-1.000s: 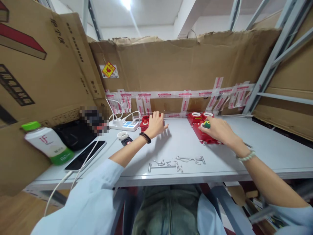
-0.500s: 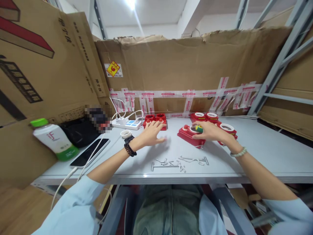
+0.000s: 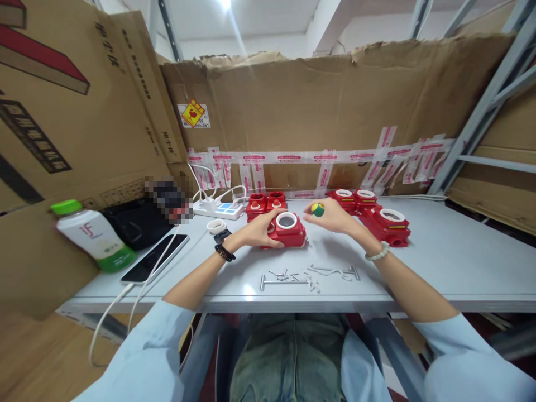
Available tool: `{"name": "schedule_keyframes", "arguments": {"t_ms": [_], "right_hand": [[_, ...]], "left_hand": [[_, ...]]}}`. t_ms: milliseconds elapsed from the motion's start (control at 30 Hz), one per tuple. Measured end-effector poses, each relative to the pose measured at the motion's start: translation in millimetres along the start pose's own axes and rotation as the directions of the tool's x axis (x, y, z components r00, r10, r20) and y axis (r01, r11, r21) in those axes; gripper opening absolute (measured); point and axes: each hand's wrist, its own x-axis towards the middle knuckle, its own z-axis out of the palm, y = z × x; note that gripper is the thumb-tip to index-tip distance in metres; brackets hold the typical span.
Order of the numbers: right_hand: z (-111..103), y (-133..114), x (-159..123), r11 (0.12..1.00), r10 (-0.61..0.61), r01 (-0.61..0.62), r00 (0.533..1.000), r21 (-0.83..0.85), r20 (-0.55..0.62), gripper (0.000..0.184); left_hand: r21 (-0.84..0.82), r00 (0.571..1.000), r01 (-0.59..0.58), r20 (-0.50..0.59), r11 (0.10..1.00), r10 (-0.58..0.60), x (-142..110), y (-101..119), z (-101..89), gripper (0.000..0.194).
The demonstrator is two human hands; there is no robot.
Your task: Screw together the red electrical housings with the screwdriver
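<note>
My left hand [image 3: 260, 228] is closed round the left side of a red housing [image 3: 292, 239] with a white ring [image 3: 287, 220] on top. The housing sits on the table in front of me. To its right, my right hand [image 3: 335, 215] grips a screwdriver [image 3: 317, 210], whose green and yellow handle end shows; its shaft is hidden. Small screws [image 3: 285, 275] and a metal T-handle tool [image 3: 288, 282] lie near the front edge, with another T-handle tool [image 3: 352, 272] to the right.
More red housings stand at the back [image 3: 276, 200] and right [image 3: 387, 226]. A loose white ring [image 3: 216, 226] lies left, near a power strip [image 3: 220, 209]. A phone [image 3: 157, 259] with a cable and a bottle [image 3: 94, 237] are farther left. A cardboard wall [image 3: 293, 111] closes the back.
The red housing has moved left from my right hand to my left hand, which now grips it. My right hand has come off it, shifted left and kept the screwdriver.
</note>
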Motion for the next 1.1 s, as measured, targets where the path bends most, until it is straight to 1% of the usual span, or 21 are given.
{"name": "schedule_keyframes", "arguments": {"t_ms": [33, 100, 133, 200, 333, 533, 700, 833, 933, 1100], "right_hand": [[-2, 3, -1, 0.997, 0.073, -0.073, 0.997, 0.017, 0.006, 0.023], [-5, 8, -2, 0.979, 0.189, -0.195, 0.977, 0.061, 0.096, 0.021], [-5, 10, -2, 0.968, 0.224, -0.238, 0.963, 0.080, 0.150, 0.022], [-3, 10, -1, 0.953, 0.254, -0.282, 0.944, 0.114, 0.213, 0.025], [3, 5, 0, 0.950, 0.219, -0.265, 0.943, 0.168, 0.252, 0.024], [3, 3, -3, 0.937, 0.218, -0.263, 0.954, 0.229, 0.203, 0.019], [2, 3, -4, 0.930, 0.238, -0.284, 0.949, 0.235, 0.205, 0.016], [3, 6, -3, 0.935, 0.241, -0.281, 0.951, 0.217, 0.193, 0.018], [7, 8, -1, 0.959, 0.214, -0.235, 0.967, 0.161, 0.137, 0.018], [14, 9, -2, 0.995, 0.080, -0.079, 0.997, 0.061, -0.011, 0.013]], "left_hand": [[-0.008, 0.999, -0.012, -0.040, 1.000, 0.012, -1, 0, -3.1, 0.080], [0.000, 0.995, -0.008, -0.102, 1.000, 0.008, -3, 1, -8.9, 0.077], [0.011, 0.992, -0.001, -0.124, 1.000, 0.003, -3, 1, -11.2, 0.076], [0.043, 0.988, 0.006, -0.156, 0.999, 0.001, -4, 3, -14.1, 0.076], [0.114, 0.980, -0.016, -0.197, 0.993, 0.038, -4, 6, -15.1, 0.076], [0.195, 0.968, -0.033, -0.236, 0.980, 0.080, -2, 9, -13.2, 0.074], [0.317, 0.969, -0.021, -0.226, 0.948, 0.097, -2, 12, -9.2, 0.069], [0.362, 0.965, -0.021, -0.237, 0.932, 0.114, -1, 13, -6.3, 0.067], [0.358, 0.967, -0.025, -0.230, 0.934, 0.114, -1, 13, -6.9, 0.068], [0.222, 0.975, -0.011, -0.212, 0.975, 0.059, -1, 11, -13.5, 0.073]]}}
